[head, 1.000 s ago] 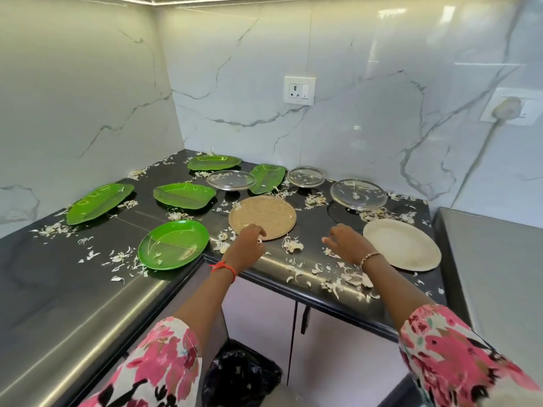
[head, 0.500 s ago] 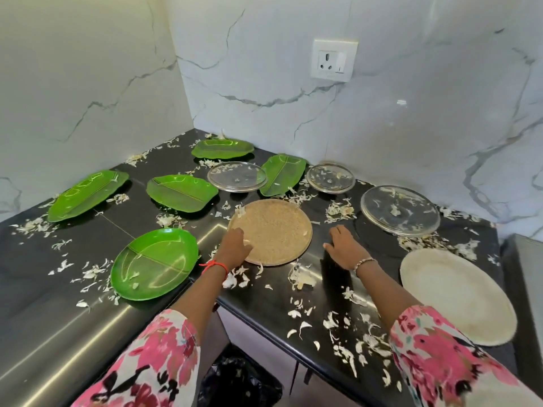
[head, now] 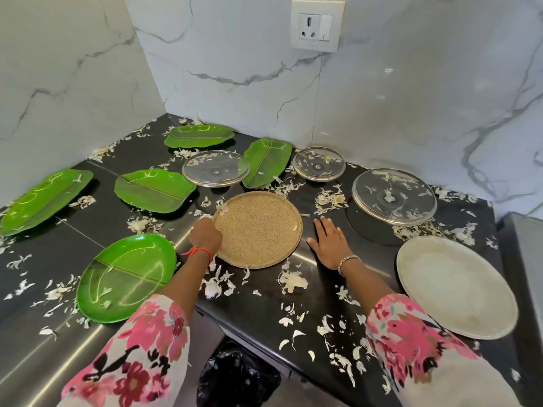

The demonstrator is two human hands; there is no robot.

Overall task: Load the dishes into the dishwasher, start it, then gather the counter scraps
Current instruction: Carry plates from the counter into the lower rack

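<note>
A round brown speckled plate [head: 258,230] lies on the black counter [head: 264,312]. My left hand [head: 205,235] curls over its left rim, fingertips hidden. My right hand [head: 329,243] lies flat on the counter just right of the plate, fingers spread, holding nothing. Several green leaf-shaped plates [head: 154,190] and a round green plate [head: 126,273] sit to the left. Three glass lids [head: 393,195] stand behind the plate. A cream plate [head: 457,286] lies at the right. White peel scraps [head: 291,282] are strewn all over the counter.
Marble walls meet in a corner behind the dishes, with a wall socket [head: 317,24] above. A black bin bag [head: 238,374] hangs below the counter's front edge. A steel surface [head: 526,259] adjoins the counter on the right.
The view has moved closer over the counter. My right hand slid up beside the brown plate and flattened out. My left hand stayed at the plate's left rim.
</note>
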